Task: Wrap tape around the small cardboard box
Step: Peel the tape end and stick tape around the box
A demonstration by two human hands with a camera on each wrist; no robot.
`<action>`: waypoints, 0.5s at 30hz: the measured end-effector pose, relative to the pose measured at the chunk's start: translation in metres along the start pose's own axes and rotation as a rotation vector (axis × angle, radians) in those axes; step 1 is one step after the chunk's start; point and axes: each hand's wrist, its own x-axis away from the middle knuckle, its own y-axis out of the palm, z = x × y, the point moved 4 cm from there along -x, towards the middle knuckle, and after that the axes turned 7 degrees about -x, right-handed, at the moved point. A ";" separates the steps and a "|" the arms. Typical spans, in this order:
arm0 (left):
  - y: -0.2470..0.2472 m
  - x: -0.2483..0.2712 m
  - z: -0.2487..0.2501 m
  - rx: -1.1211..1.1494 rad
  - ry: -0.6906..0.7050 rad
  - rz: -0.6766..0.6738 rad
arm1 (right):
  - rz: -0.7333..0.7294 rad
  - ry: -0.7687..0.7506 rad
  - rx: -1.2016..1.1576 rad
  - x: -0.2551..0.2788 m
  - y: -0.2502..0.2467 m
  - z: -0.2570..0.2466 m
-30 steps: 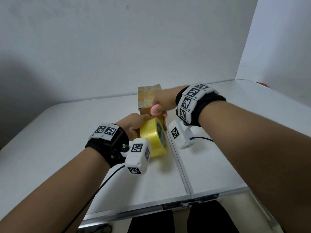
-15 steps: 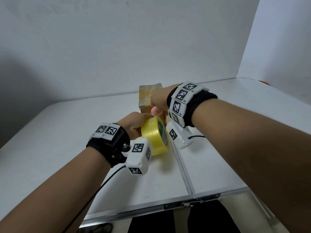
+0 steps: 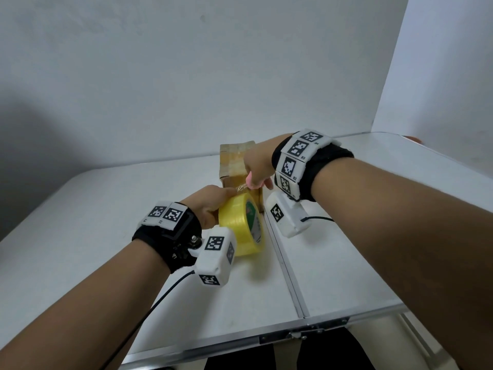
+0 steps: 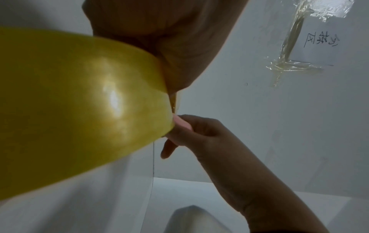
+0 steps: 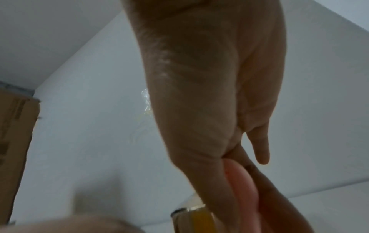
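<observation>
Cutting the tape at the roll

On the counter (image 3: 106, 236) the small cardboard box (image 3: 236, 166) stands behind the tape roll (image 3: 241, 225), gripped by the left hand (image 3: 210, 206); the right hand (image 3: 257, 164) clutches a pink cutter (image 3: 250, 182). A slip could nick fingers or tangle the strip.

One cardboard box (image 3: 234, 166), one yellow tape roll (image 3: 241, 227), one pink tool (image 3: 250, 182), two hands, one table (image 3: 333, 263).

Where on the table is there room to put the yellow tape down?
Bare tabletop lies left of the left hand, out to the table edge, and right of the centre seam, beyond the right hand. The middle is crowded: the tape roll and cardboard box sit close together there, with both hands.
</observation>
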 end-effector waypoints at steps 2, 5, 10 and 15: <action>0.000 0.000 0.000 -0.001 0.000 -0.005 | -0.015 0.017 -0.142 0.004 -0.004 0.004; 0.002 0.002 0.000 -0.016 -0.005 -0.010 | 0.133 -0.069 -0.334 0.017 -0.017 0.002; 0.005 0.005 0.003 -0.036 0.002 -0.003 | 0.190 -0.028 -0.382 0.011 -0.006 0.001; 0.002 0.009 0.001 -0.072 -0.009 -0.022 | 0.192 -0.017 -0.284 0.002 0.000 0.001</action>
